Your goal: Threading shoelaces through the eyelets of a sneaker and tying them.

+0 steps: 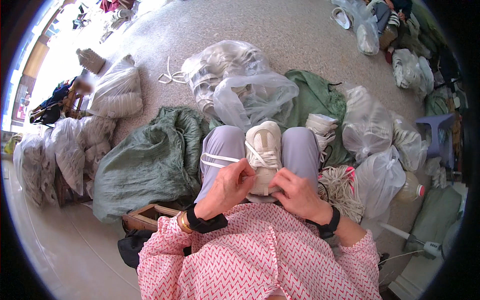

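Observation:
A cream sneaker (263, 142) rests between my knees, toe pointing away from me. White laces (260, 159) cross its upper part. A loop of white shoelace (214, 159) hangs out over my left knee and runs up to my left hand (227, 184), whose thumb and fingers are pinched together on it beside the tongue. My right hand (298, 191) is at the right side of the tongue, near the shoe's opening. Its thumb and fingers are closed, and whatever they hold is hidden or too small to tell.
Clear plastic bags of shoes (225, 62) stand ahead, with more bags (367, 122) to the right. A green woven sack (150, 160) lies at left. A bundle of white laces (342, 192) and stacked shoes (321, 127) sit by my right knee. Other people work farther off.

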Available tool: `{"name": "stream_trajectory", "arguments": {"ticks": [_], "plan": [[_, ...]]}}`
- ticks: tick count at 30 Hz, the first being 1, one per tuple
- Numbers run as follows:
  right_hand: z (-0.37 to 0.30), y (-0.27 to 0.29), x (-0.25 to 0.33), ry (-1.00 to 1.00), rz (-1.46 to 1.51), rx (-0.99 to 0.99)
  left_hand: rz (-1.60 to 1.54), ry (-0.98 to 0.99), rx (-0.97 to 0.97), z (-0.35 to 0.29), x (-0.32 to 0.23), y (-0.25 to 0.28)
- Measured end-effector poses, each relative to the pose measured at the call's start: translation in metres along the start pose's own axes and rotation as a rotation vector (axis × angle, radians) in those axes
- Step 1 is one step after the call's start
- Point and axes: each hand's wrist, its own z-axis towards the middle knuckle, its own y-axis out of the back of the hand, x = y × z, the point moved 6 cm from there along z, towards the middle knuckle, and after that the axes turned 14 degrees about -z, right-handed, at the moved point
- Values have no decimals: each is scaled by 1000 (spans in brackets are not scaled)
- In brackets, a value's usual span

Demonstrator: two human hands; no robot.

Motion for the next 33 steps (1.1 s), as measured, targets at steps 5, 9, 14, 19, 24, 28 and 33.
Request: {"name": "stream_trajectory", "arguments": {"ticks": [5, 9, 14, 19, 24, 28, 33], "plan": [[3, -6, 15, 221, -183, -43, 82, -114, -90, -2, 6, -8], [2, -8, 12, 271, -187, -110, 236, -217, -87, 0, -1, -13], [-1, -6, 11, 258, -149, -176, 260, -195, -16, 3, -2, -19], [0, -5, 11, 238, -145, -166, 333, -167, -29, 3, -1, -24], [0, -4, 10, 245, -137, -175, 393, -127, -89, 0, 1, -27], [-1, -3, 11, 244, -136, -177, 482, -97, -96, 2, -4, -28], [-2, -2, 11, 239, -128, -176, 547, -127, -44, 8, -5, -29]]}}
